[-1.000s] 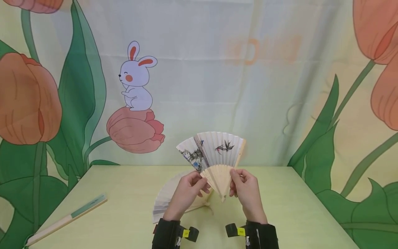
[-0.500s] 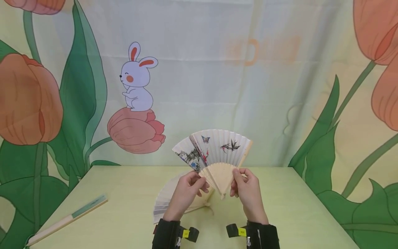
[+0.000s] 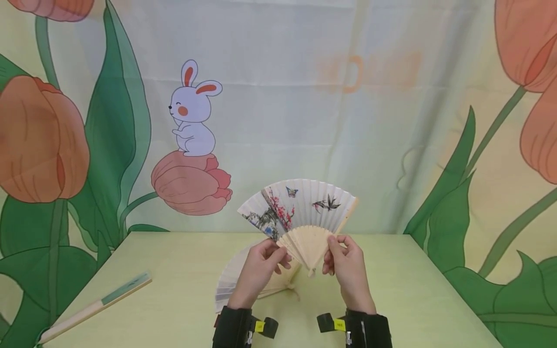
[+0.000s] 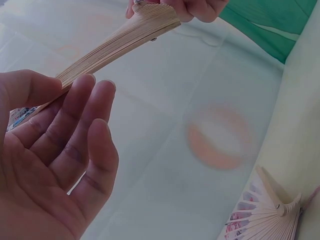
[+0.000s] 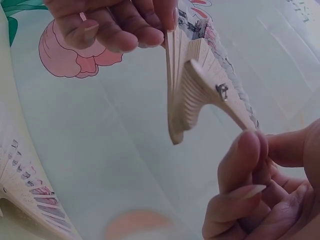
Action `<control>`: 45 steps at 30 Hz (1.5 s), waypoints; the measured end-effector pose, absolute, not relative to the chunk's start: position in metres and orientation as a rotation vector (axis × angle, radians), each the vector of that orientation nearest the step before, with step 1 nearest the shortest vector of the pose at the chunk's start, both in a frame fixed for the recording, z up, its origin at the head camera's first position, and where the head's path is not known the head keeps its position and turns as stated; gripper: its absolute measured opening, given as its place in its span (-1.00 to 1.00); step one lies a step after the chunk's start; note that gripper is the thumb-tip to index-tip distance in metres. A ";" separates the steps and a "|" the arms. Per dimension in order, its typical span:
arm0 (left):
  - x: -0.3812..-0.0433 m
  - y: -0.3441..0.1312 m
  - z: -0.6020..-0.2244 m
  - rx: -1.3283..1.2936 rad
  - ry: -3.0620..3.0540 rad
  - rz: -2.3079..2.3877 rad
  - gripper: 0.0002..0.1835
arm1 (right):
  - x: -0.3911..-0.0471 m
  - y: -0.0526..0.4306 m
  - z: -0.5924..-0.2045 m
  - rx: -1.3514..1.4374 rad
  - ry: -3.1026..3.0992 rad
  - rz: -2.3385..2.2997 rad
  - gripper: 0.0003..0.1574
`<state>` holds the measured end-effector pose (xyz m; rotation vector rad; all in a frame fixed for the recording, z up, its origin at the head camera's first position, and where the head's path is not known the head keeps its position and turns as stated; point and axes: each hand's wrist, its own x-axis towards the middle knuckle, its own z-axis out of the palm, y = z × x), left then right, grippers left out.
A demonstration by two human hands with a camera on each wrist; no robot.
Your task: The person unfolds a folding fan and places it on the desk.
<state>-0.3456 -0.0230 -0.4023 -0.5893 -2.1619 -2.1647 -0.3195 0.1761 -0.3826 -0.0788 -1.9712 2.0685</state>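
A folding fan [image 3: 304, 208], white with painted blossoms, a butterfly and swallows, is held up spread above the table in the head view. My left hand [image 3: 260, 263] pinches its left edge between thumb and fingers. At the opposite edge, my right hand [image 3: 346, 266] pinches the outer rib. The left wrist view shows the pale wooden ribs [image 4: 120, 42] edge-on, running from my left thumb to the pivot. In the right wrist view the pivot end [image 5: 177, 132] hangs free between both hands. Behind my left hand, a second spread fan [image 3: 235, 275] lies on the table, partly hidden.
A folded fan [image 3: 95, 307] with a green band lies at the table's left side. The pale green table [image 3: 417, 299] ends at a cloth backdrop [image 3: 278, 96] printed with tulips and a rabbit. Both wrists wear black camera straps.
The held fan has spread wider, showing the butterfly and more red blossoms. My right hand has moved slightly right, while my left hand has stayed almost in place.
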 end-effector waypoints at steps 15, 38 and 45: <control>-0.347 -0.026 -0.399 -0.570 -2.094 -2.174 -0.78 | -0.320 0.184 -0.382 -0.059 -1.923 2.063 -0.69; -0.349 -0.033 -0.397 -0.538 -2.005 -2.219 -0.79 | -0.320 0.186 -0.378 -0.143 -1.775 2.134 -0.65; -0.348 -0.036 -0.400 -0.492 -1.983 -2.258 -0.78 | -0.319 0.190 -0.382 -0.178 -1.758 2.140 -0.65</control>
